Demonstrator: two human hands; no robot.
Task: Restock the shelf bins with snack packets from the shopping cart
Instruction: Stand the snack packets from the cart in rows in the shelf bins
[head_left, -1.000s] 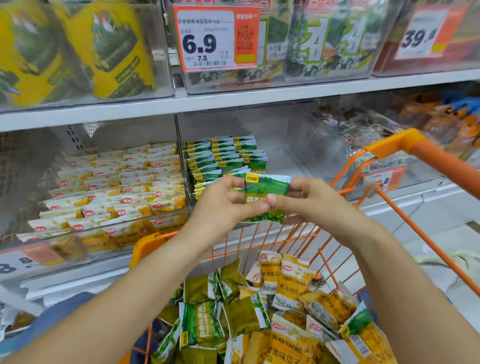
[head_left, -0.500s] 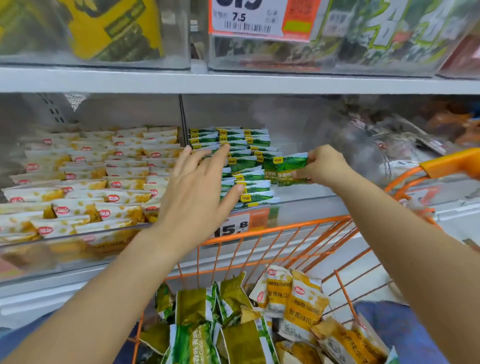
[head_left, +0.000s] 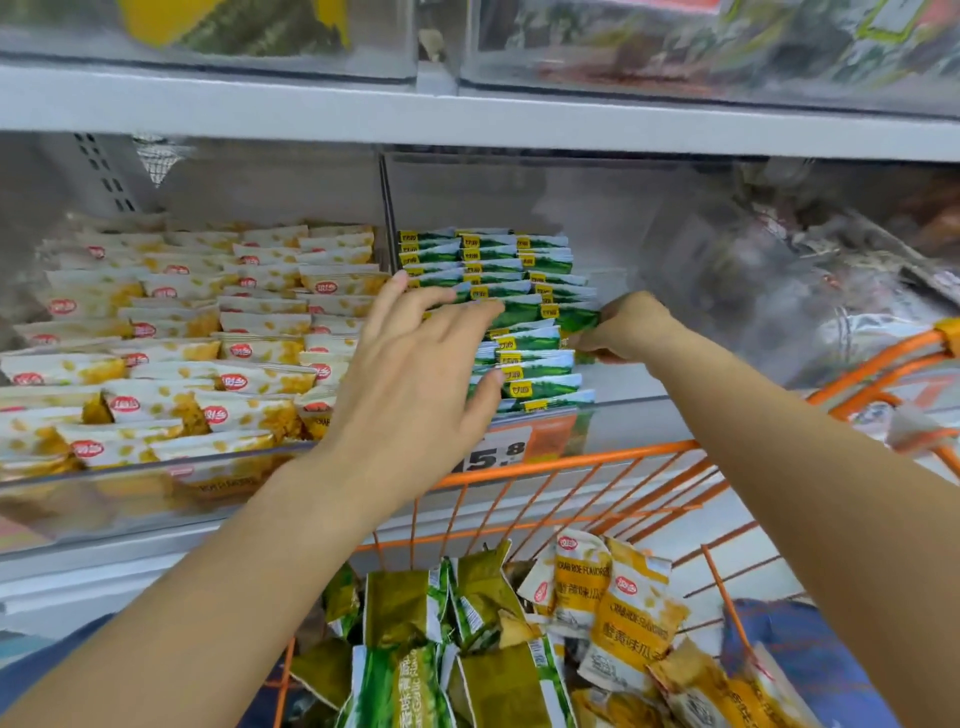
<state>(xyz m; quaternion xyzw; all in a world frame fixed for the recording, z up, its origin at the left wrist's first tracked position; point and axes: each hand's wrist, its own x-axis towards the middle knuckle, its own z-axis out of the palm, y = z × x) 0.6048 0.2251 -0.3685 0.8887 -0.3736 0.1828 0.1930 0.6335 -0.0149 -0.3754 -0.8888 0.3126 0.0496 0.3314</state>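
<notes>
Left hand (head_left: 415, 374) spread flat over green packets (head_left: 519, 291), right hand (head_left: 626, 327) pinching one.

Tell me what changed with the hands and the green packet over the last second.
The green packet went from both hands above the cart up into the green row of the shelf bin. The left hand let go and now rests, fingers spread, on the stacked green packets. The right hand still pinches the packet. The cart's packets look unchanged.

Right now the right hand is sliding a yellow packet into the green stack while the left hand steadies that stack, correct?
Not quite. The head view shows the right hand gripping a green packet, not a yellow one. The rest holds: the left hand lies open against the green stack.
</notes>
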